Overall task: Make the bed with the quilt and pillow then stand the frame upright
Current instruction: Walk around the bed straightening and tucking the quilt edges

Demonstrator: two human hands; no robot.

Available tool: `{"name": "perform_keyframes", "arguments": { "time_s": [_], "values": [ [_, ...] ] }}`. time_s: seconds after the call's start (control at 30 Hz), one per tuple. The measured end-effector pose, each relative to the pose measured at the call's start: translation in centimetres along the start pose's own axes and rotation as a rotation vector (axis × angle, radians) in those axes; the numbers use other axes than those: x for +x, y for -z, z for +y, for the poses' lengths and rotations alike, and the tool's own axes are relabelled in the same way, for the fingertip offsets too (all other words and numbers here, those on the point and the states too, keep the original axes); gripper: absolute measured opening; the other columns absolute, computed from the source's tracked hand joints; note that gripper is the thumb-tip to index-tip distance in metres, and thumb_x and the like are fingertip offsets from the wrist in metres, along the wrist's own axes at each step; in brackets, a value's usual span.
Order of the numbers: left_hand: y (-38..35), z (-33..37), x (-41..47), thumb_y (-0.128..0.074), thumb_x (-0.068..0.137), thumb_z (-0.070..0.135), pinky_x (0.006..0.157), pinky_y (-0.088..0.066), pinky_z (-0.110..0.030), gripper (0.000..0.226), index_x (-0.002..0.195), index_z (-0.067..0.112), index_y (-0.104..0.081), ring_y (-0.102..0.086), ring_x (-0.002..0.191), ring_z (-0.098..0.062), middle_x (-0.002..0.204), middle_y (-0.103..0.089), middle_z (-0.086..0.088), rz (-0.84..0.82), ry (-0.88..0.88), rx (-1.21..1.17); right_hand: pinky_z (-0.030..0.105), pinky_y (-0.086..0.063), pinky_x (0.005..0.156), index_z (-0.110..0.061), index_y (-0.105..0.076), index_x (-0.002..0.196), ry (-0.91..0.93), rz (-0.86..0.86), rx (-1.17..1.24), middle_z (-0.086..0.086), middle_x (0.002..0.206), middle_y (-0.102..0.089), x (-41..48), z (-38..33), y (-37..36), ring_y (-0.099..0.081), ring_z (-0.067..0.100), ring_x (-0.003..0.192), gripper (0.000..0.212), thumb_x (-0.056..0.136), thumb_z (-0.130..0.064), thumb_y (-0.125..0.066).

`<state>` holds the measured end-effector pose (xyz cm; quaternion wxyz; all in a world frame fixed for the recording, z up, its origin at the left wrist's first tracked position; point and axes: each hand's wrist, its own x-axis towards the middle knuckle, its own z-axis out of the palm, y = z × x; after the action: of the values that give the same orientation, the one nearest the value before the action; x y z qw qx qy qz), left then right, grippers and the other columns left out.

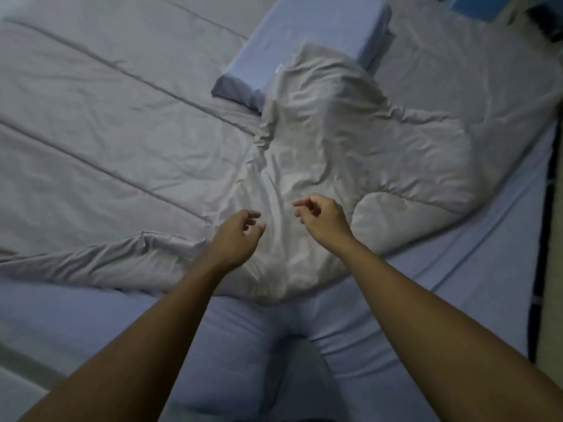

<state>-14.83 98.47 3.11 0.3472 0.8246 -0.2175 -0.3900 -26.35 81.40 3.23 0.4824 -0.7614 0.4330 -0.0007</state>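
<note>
A pale grey quilt (pixel 122 123) lies spread over the left of the bed, with a crumpled, bunched part (pixel 329 141) running up the middle and covering one corner of the blue pillow (pixel 316 38). The pillow lies flat at the top centre. My left hand (pixel 237 236) and my right hand (pixel 320 217) hover just above the bunched quilt near its lower edge, close together, fingers loosely curled and apart, holding nothing. No frame is in sight.
The light blue bedsheet (pixel 457 269) shows bare along the near side and right. A dark bed edge (pixel 545 239) runs down the right side, with floor beyond. Dark and blue objects (pixel 542 16) sit at the top right corner.
</note>
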Motion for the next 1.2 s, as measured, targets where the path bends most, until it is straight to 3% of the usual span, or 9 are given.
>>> {"name": "perform_keyframes", "arguments": {
  "time_s": [0.2, 0.4, 0.53, 0.67, 0.77, 0.9, 1.07, 1.13, 1.2],
  "values": [
    [-3.7, -3.5, 9.3, -0.059, 0.094, 0.03, 0.107, -0.036, -0.035, 0.037, 0.13, 0.022, -0.058, -0.048, 0.128, -0.024, 0.139, -0.05, -0.009, 0.167, 0.167, 0.086, 0.03, -0.043, 0.104, -0.017, -0.059, 0.129, 0.253, 0.048, -0.26, 0.005, 0.132, -0.059, 15.6, 0.1, 1.3, -0.056, 0.021, 0.122, 0.043, 0.086, -0.022, -0.057],
    [-7.1, -7.6, 13.1, -0.069, 0.086, 0.021, 0.119, -0.018, -0.038, 0.078, 0.153, 0.017, -0.028, -0.019, 0.148, -0.031, 0.158, -0.023, -0.02, 0.324, 0.218, 0.132, 0.042, -0.016, 0.125, -0.006, -0.038, 0.147, 0.377, 0.15, -0.494, 0.012, 0.161, -0.029, 28.8, -2.8, 2.2, -0.011, 0.028, 0.155, 0.06, 0.088, -0.013, -0.047],
    [-8.2, -9.3, 13.4, -0.077, 0.078, 0.021, 0.116, -0.026, -0.041, 0.101, 0.156, 0.012, -0.014, -0.029, 0.143, -0.035, 0.156, -0.027, -0.022, 0.35, 0.219, 0.163, 0.039, -0.02, 0.123, -0.012, -0.014, 0.159, 0.292, 0.069, -0.675, 0.002, 0.169, -0.003, 32.9, -2.3, 2.7, -0.02, 0.024, 0.153, 0.071, 0.094, -0.019, -0.043],
    [-8.6, -9.0, 12.6, -0.075, 0.076, 0.041, 0.093, -0.046, -0.041, 0.09, 0.148, 0.023, -0.024, -0.057, 0.118, -0.038, 0.133, -0.058, -0.016, 0.29, 0.345, 0.206, 0.049, -0.034, 0.112, -0.032, -0.013, 0.158, 0.369, 0.109, -0.817, 0.001, 0.159, -0.025, 31.9, 0.2, 3.4, -0.036, 0.036, 0.138, 0.086, 0.086, -0.021, -0.059],
    [-9.1, -8.4, 11.7, -0.07, 0.073, 0.055, 0.075, -0.045, -0.038, 0.054, 0.112, 0.023, -0.048, -0.064, 0.096, -0.037, 0.102, -0.069, -0.012, 0.244, 0.308, 0.403, 0.048, -0.043, 0.099, -0.038, -0.037, 0.147, 0.429, 0.154, -0.877, 0.011, 0.135, -0.054, 30.6, 2.3, 4.4, -0.058, 0.039, 0.114, 0.068, 0.086, -0.028, -0.064],
    [-9.3, -7.9, 10.1, -0.063, 0.066, 0.054, 0.077, -0.037, -0.04, 0.044, 0.094, 0.021, -0.063, -0.058, 0.092, -0.037, 0.088, -0.07, -0.009, 0.266, 0.201, 0.553, 0.041, -0.034, 0.09, -0.022, -0.071, 0.104, 0.524, 0.296, -1.127, 0.009, 0.109, -0.064, 28.7, 4.1, 5.6, -0.054, 0.035, 0.104, 0.043, 0.067, -0.043, -0.077],
    [-9.4, -8.2, 7.8, -0.05, 0.055, 0.044, 0.065, -0.039, -0.03, 0.039, 0.068, 0.01, -0.063, -0.057, 0.081, -0.03, 0.075, -0.065, -0.008, 0.246, -0.009, 0.407, 0.043, -0.045, 0.098, -0.009, -0.058, 0.128, 0.626, 0.002, -1.033, 0.008, 0.147, -0.043, 26.2, 5.0, 8.4, -0.05, 0.032, 0.131, 0.086, 0.058, -0.05, -0.085],
    [-9.0, -6.9, 6.8, -0.053, 0.058, 0.035, 0.066, -0.043, -0.03, 0.034, 0.076, 0.01, -0.065, -0.062, 0.081, -0.027, 0.082, -0.067, -0.008, 0.18, 0.027, 0.315, 0.044, -0.05, 0.093, -0.019, -0.057, 0.13, 0.503, -0.157, -1.003, -0.004, 0.16, -0.024, 24.0, 4.7, 9.5, -0.059, 0.033, 0.121, 0.08, 0.062, -0.052, -0.084],
    [-8.9, -6.1, 5.6, -0.058, 0.063, 0.028, 0.062, -0.041, -0.028, 0.025, 0.079, 0.01, -0.065, -0.067, 0.078, -0.026, 0.079, -0.07, -0.006, 0.131, -0.009, 0.276, 0.046, -0.051, 0.091, -0.021, -0.055, 0.123, 0.404, -0.186, -0.999, -0.002, 0.155, -0.032, 21.6, 5.2, 10.3, -0.062, 0.035, 0.115, 0.073, 0.064, -0.054, -0.082]
  ]
}}
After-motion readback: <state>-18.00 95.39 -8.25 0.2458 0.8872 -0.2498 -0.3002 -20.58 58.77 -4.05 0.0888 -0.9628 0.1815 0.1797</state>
